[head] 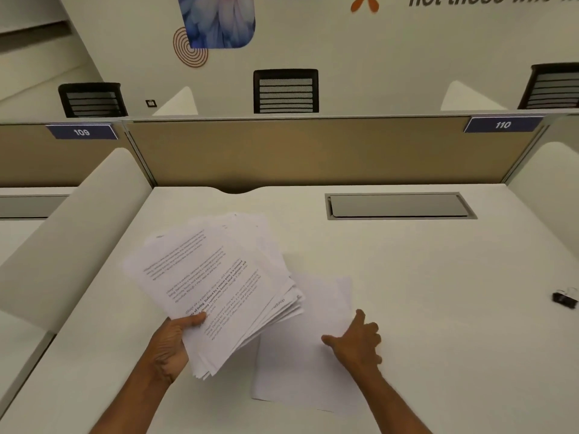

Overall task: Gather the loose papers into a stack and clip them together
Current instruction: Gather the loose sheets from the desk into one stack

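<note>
**Fanned papers in one hand, loose sheets under the other**

A thick bunch of printed papers [213, 283] sits above the near-left part of the white table [438, 277], raised and tilted, its sheets fanned out unevenly so that many edges show along the right and lower sides. The left hand [175, 343] is clenched on the bunch's lower-left corner, thumb on top of the printed page and fingers beneath.

Just right of the bunch, a few blank-looking loose sheets [300, 364] lie flat on the table, partly tucked under the fanned edges. The right hand [357, 339] rests palm-down on the right edge of these sheets with its fingers spread and released, gripping nothing.

Well apart, near the table's right edge, lies a small black binder clip [565, 298]; it is blurred, so its handles are hard to make out.

Farther back, a grey cable hatch [399, 205] is set into the tabletop. Behind it stands a tan divider panel [313, 151] with blue number tags reading 109 [82, 132] and 110 [503, 124]. Beyond the panel, black mesh chair backs [285, 90] stand against a decorated wall.
</note>
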`<state>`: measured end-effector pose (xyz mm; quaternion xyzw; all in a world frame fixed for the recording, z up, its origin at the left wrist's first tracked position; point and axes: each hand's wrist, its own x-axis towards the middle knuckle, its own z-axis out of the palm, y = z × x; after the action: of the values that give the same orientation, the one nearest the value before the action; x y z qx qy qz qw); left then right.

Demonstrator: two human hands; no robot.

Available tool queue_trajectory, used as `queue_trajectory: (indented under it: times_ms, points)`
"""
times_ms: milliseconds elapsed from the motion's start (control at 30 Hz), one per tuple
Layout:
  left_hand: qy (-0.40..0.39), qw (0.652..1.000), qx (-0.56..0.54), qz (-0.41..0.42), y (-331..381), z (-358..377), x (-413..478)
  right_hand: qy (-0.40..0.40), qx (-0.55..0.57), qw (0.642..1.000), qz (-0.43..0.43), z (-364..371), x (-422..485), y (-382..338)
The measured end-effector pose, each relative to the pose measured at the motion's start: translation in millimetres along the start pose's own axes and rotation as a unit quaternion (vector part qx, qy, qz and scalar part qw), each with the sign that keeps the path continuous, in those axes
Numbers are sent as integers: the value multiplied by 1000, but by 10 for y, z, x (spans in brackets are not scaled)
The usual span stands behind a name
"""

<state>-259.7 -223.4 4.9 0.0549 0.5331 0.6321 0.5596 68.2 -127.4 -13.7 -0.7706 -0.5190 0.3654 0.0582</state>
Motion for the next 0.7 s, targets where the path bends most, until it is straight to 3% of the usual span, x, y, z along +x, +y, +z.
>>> queue_trajectory:
  times_ms: [133, 333, 700]
  points:
    - [9, 1000, -6, -4, -22, 13, -7, -9, -91, 996, -14, 153, -36, -42]
    - [-1, 1000, -7, -7, 12, 51, -66, 9, -56, 998, -20, 173, 3, -86]
    - [-12, 999, -19, -25, 47, 0, -91, 29, -89, 995, -16, 147, 57, -25]
